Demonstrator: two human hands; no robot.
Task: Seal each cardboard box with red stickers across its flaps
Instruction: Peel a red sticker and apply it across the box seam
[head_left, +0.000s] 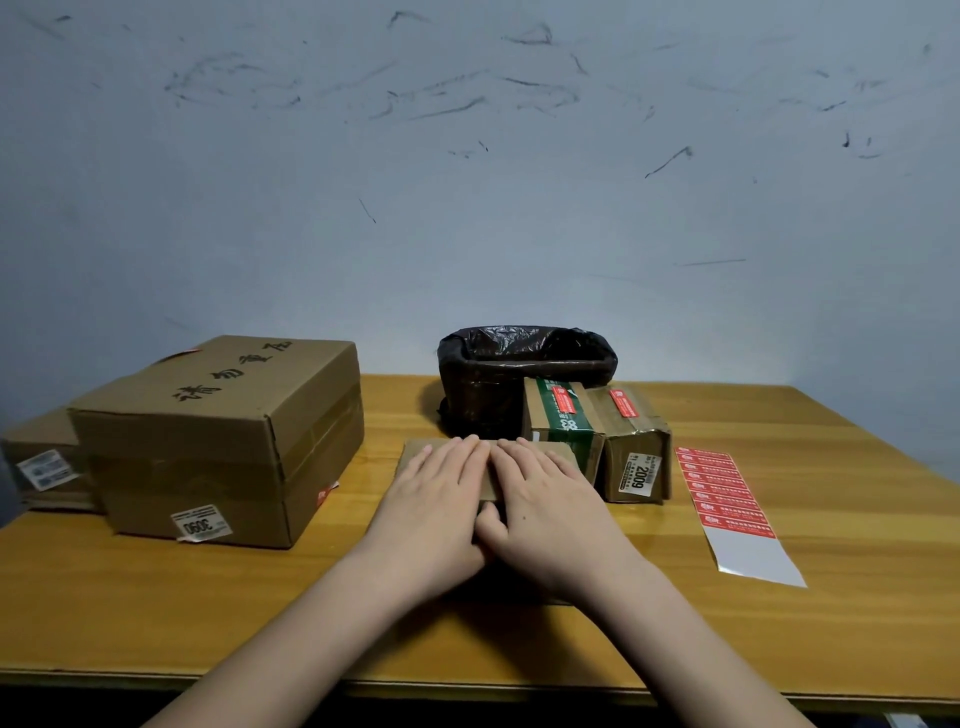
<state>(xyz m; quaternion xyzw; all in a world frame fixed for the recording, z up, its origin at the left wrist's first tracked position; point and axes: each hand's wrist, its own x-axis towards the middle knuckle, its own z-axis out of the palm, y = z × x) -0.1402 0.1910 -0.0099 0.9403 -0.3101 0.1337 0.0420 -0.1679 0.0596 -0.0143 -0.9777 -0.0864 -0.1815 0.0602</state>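
Note:
A small flat cardboard box (415, 453) lies at the table's middle, mostly hidden under both hands. My left hand (434, 504) and my right hand (543, 506) press flat on its top, fingers straight, side by side and touching. A sheet of red stickers (724, 491) on white backing lies to the right. Behind the hands stand a green-taped box (563, 431) and a brown box (636, 447), each with a red sticker on top. A large box (218, 441) with a red sticker on its side sits at the left.
A bin lined with a black bag (524, 376) stands at the back centre. Another low box (44, 457) lies at the far left behind the large one. The wooden table (156, 587) ends close to me; a scuffed wall rises behind.

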